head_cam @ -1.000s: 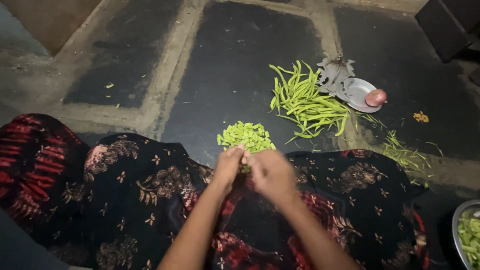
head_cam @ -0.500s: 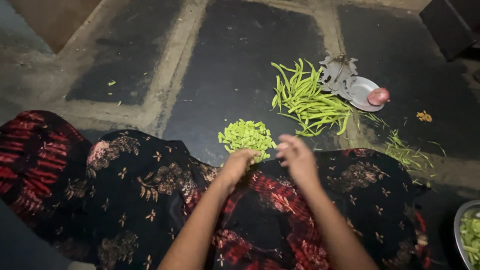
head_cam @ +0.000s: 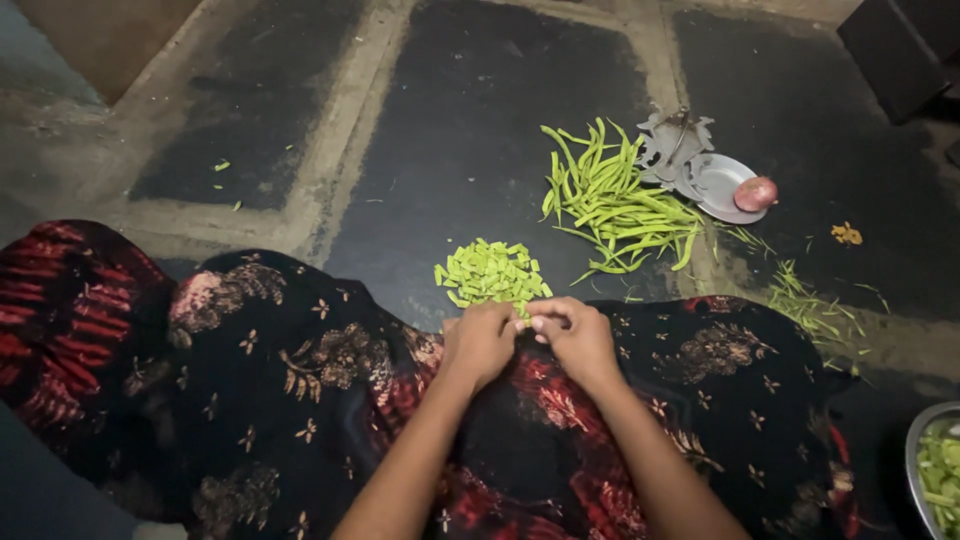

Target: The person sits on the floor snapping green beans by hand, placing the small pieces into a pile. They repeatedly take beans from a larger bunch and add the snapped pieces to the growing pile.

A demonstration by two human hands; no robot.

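Note:
My left hand [head_cam: 482, 340] and my right hand [head_cam: 575, 333] meet over my lap, fingertips pinched together on a small green bean piece [head_cam: 524, 318] between them. Just beyond them lies a small heap of cut bean pieces [head_cam: 490, 271] on the dark floor. A larger pile of whole green beans [head_cam: 615, 202] lies further out to the right. My legs are covered by a dark red and black patterned cloth [head_cam: 300, 380].
A metal floor cutter with a round plate [head_cam: 722, 183] stands by the whole beans, a pink onion [head_cam: 756, 192] on the plate. Bean strings and trimmings [head_cam: 815, 310] lie at the right. A steel bowl [head_cam: 915, 470] with cut greens shows at the lower right edge.
My right hand had reached out toward the cut heap half a second ago; it has come back and both hands are together again at the lap.

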